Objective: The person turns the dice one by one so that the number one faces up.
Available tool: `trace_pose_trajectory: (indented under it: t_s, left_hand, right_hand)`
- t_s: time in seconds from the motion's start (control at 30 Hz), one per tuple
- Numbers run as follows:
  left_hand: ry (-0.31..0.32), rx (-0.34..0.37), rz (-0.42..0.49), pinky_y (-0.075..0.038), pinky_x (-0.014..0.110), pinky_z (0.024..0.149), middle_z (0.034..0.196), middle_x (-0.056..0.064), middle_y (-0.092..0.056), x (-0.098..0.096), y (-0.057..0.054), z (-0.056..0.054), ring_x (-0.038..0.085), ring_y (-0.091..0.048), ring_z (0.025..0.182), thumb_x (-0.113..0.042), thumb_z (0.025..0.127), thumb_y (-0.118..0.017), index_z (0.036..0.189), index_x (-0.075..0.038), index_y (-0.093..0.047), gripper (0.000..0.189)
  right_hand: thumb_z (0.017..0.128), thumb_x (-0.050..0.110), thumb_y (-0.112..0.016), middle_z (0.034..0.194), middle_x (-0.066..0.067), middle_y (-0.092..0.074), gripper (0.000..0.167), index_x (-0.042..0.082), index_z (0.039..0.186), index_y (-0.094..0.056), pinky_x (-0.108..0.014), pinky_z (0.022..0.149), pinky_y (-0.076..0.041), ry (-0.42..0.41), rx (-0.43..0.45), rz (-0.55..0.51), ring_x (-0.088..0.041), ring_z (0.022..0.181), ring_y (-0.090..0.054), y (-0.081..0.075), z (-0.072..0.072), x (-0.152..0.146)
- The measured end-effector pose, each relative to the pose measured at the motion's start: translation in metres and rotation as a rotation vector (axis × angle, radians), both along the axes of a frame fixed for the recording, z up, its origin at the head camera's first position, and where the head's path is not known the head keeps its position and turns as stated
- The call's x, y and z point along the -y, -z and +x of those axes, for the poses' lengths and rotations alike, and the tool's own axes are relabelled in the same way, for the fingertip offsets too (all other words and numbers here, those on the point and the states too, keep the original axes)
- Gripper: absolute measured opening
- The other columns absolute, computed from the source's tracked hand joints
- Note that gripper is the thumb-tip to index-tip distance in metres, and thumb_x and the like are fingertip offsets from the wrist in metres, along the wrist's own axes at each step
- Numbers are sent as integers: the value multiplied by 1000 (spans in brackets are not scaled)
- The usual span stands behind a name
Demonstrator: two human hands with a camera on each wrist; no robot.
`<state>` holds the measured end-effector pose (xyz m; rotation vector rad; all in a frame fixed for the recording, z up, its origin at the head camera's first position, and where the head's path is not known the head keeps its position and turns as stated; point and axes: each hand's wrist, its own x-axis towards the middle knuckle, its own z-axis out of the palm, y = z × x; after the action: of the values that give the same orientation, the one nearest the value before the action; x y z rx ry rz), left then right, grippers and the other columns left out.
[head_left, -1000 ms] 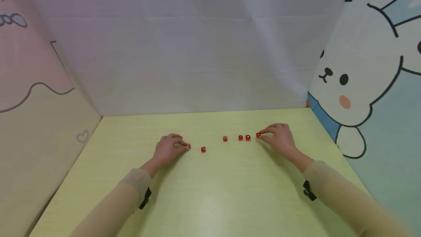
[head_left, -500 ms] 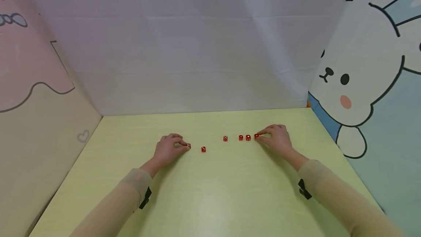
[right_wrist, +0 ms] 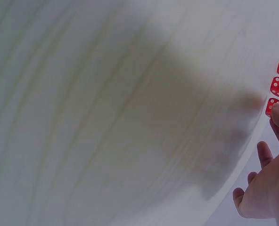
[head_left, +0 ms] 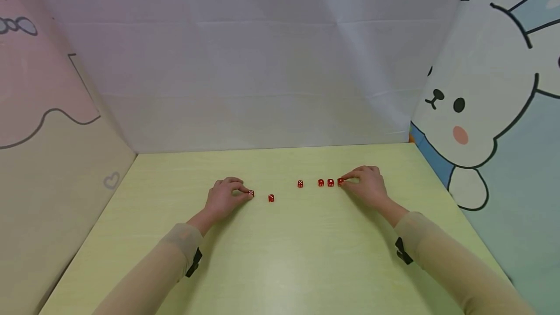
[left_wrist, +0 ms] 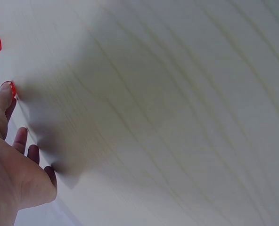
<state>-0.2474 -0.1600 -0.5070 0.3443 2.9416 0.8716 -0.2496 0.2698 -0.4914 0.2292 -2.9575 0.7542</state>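
Between thumb and index finger, my left hand (head_left: pixel 224 199) pinches a red die (head_left: pixel 251 193) with white pips, on the left of the table. A second red die (head_left: pixel 271 198) lies just to its right, apart from the fingers. My right hand (head_left: pixel 368 185) pinches another red die (head_left: pixel 340 182) at the right end of a short row. Beside that one stand two red dice, the nearer die (head_left: pixel 330 183) and the farther die (head_left: pixel 321 183), with small gaps. A lone red die (head_left: pixel 300 183) sits farther left. In the right wrist view the thumb partly covers the pinched die (right_wrist: pixel 272 104).
The pale yellow-green wooden table (head_left: pixel 280 256) ends at a white cloth wall (head_left: pixel 262 86) behind. On the right rises a panel with a cartoon rabbit (head_left: pixel 477 111); on the left stands a pink and cream panel (head_left: pixel 52 174).
My right hand has moved slightly left and nearer, bringing its die down beside the row of two. The left hand and its die have stayed in place.
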Motion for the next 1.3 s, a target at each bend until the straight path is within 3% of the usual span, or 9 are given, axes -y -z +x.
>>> trace_pose_trajectory:
  t_s: [1.3]
  left_hand:
    - [-3, 1, 22, -34, 64, 104, 139, 8, -59, 1, 16, 0, 44, -45, 130, -41, 94, -75, 104, -20, -80, 23]
  right_hand:
    - [95, 30, -74, 128, -21, -64, 30, 9, 116, -78, -65, 109, -26, 22, 26, 12, -51, 133, -36, 5, 1, 2]
